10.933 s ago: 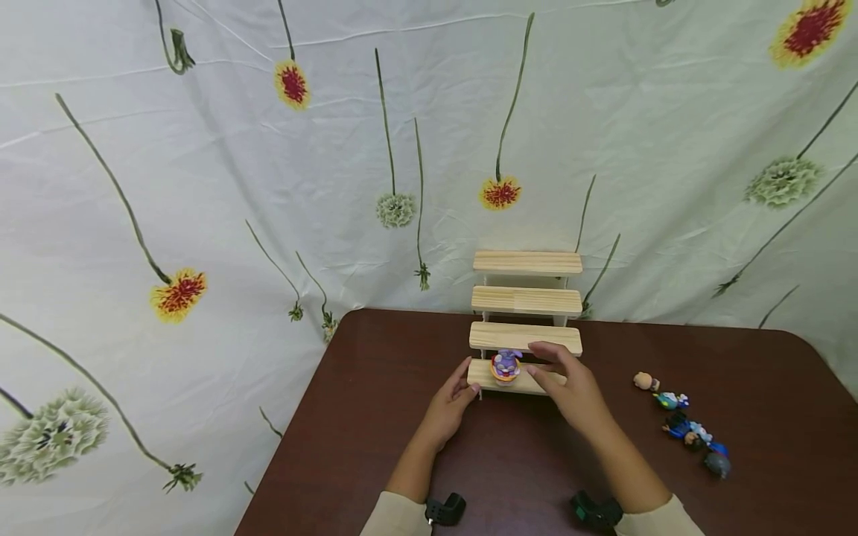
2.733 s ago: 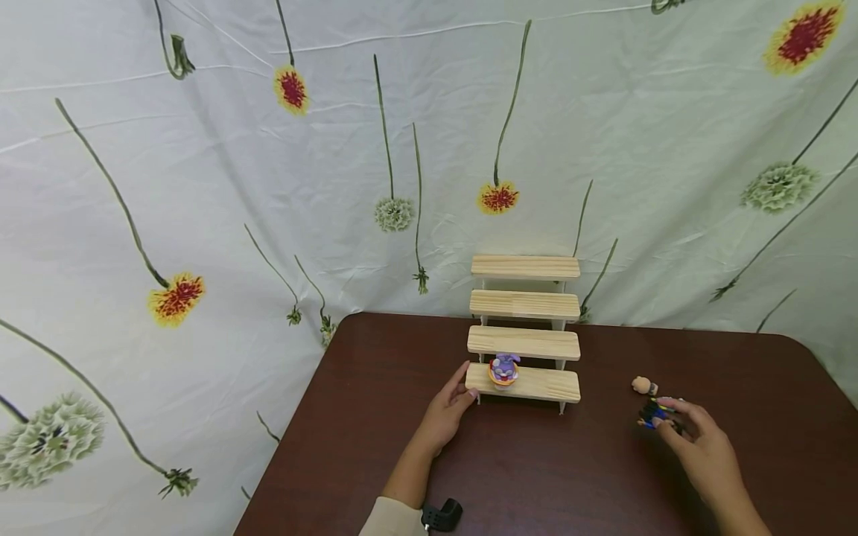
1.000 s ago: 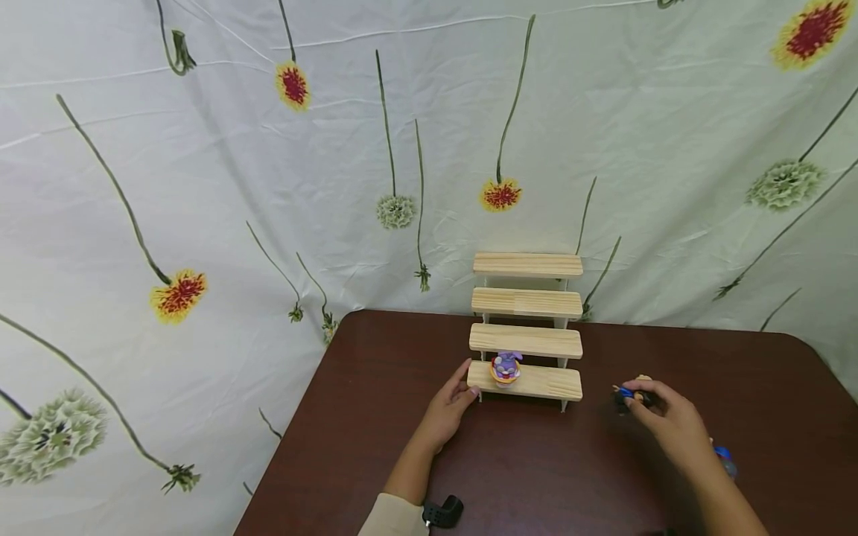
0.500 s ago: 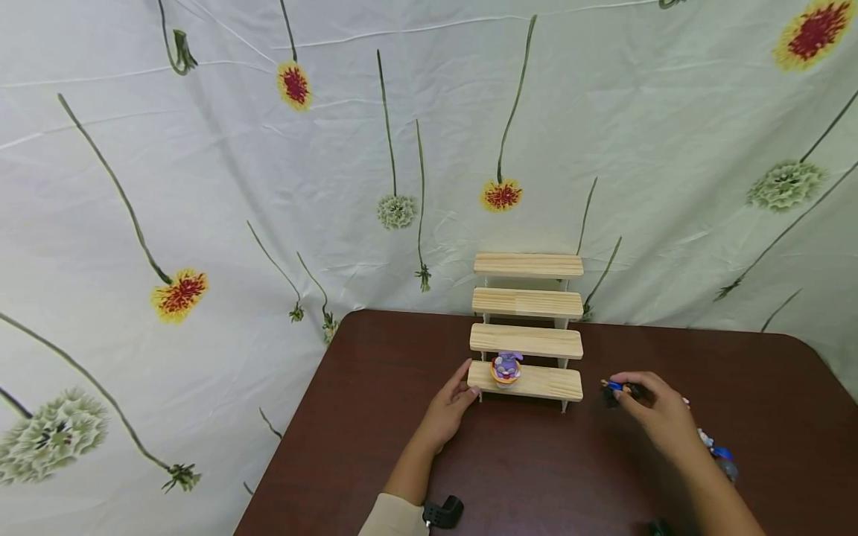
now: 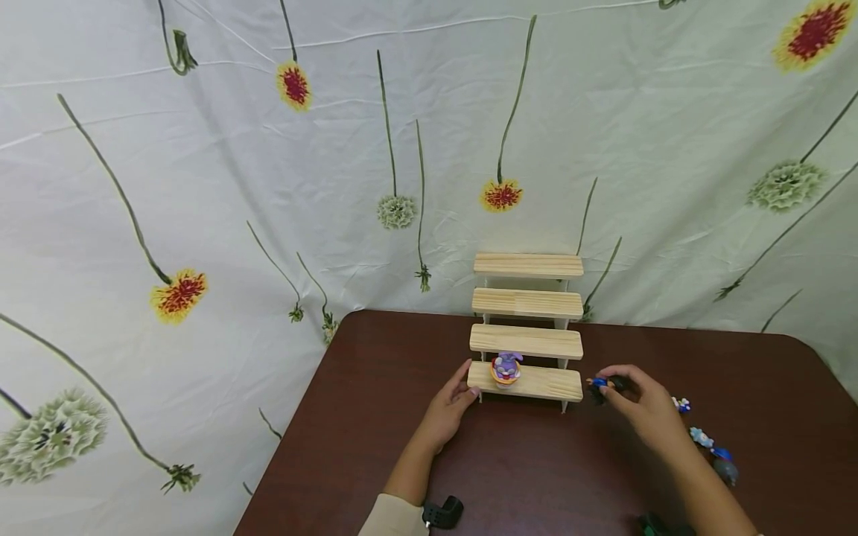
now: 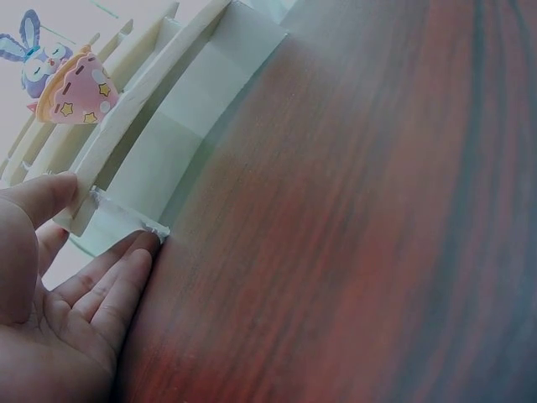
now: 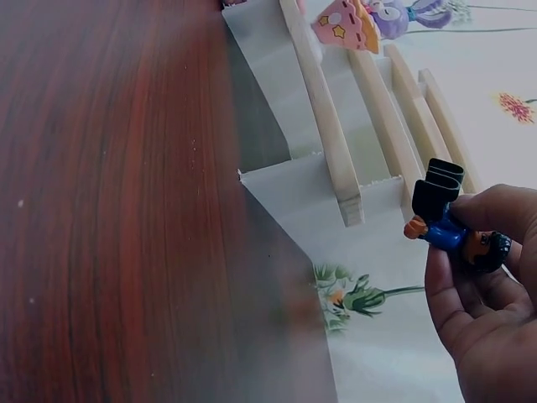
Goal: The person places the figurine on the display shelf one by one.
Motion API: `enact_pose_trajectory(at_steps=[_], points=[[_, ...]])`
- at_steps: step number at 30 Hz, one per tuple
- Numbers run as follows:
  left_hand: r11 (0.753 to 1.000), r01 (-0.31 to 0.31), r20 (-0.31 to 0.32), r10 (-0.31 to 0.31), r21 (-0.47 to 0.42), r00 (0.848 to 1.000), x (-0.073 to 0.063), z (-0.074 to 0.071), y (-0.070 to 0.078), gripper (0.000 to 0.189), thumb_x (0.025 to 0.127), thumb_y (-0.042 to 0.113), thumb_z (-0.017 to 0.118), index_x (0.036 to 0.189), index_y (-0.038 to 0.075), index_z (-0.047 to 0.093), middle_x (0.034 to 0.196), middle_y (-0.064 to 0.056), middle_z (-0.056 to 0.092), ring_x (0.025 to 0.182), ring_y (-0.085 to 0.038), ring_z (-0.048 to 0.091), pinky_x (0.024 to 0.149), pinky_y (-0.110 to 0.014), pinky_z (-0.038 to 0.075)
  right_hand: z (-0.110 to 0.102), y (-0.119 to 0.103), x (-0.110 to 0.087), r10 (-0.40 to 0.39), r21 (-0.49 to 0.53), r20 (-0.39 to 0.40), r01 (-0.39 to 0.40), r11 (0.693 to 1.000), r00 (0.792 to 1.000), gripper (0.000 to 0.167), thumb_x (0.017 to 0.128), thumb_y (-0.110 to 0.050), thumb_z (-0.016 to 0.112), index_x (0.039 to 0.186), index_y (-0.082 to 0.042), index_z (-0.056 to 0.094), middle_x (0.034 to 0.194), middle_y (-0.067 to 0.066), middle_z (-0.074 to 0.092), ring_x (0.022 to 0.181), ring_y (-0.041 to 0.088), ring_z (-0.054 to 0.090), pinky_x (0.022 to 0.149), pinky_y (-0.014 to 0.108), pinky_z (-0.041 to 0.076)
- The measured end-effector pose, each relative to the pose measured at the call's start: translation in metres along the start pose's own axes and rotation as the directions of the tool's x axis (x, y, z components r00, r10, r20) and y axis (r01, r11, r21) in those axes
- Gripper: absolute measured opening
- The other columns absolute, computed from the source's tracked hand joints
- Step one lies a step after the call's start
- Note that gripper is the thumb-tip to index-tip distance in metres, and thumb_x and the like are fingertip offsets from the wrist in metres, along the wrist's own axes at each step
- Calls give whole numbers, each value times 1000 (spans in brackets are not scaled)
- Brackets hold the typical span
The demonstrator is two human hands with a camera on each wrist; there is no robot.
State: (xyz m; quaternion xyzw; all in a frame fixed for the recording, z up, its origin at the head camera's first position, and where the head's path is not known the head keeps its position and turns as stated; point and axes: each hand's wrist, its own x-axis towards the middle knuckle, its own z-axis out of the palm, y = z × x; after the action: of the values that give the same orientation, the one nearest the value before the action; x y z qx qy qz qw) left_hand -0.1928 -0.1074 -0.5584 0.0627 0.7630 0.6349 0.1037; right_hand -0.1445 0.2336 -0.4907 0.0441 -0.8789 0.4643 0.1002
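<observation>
A tiered wooden display stand with white supports stands against the cloth. On its lowest step sits a purple rabbit figurine in a pink cup-like base with yellow stars. My left hand holds that step's left end, the thumb at the board's edge and other fingers down by the support. Off the right end of the step, my right hand pinches a small toy figurine between thumb and fingers. It has dark hair, a blue top and black legs, and lies sideways in the grip.
Right of the right forearm, a small white-and-blue figurine, a light blue one and a grey-and-blue one lie on the dark brown table. A flower-printed cloth hangs behind the table.
The right hand let go near the rabbit figurine, picked up the dark-haired figurine from the right, and has carried it left towards the stand. The left hand keeps its place.
</observation>
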Motion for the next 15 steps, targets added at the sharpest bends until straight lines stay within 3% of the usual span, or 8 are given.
enact_pose_trajectory(at_steps=[6,11,15], points=[[1000,-10,3,10,-1,1000,-1,0,0,63,103,37,59,160,31,32,128,-12,65,119,-22,63,108,-47,46,1,-3,2,9,-17,27,-8,1000,1000,28,99,-25,67,124,-12,69,122,8,67,95,-13,55,74,21,54],[1000,-16,-1,16,2,1000,-1,1,1,63,103,35,59,160,28,32,126,-13,66,115,-21,64,105,-44,48,5,-1,4,-62,-86,4,62,994,998,34,98,-26,69,131,-18,69,122,4,64,100,-18,47,79,17,51],[1000,-10,1,10,1,1000,-1,1,2,64,103,36,59,160,29,31,125,-12,66,115,-21,64,106,-45,47,8,1,7,-115,-43,-3,115,992,993,39,97,-18,69,135,-15,65,118,6,66,99,-17,50,78,12,51]])
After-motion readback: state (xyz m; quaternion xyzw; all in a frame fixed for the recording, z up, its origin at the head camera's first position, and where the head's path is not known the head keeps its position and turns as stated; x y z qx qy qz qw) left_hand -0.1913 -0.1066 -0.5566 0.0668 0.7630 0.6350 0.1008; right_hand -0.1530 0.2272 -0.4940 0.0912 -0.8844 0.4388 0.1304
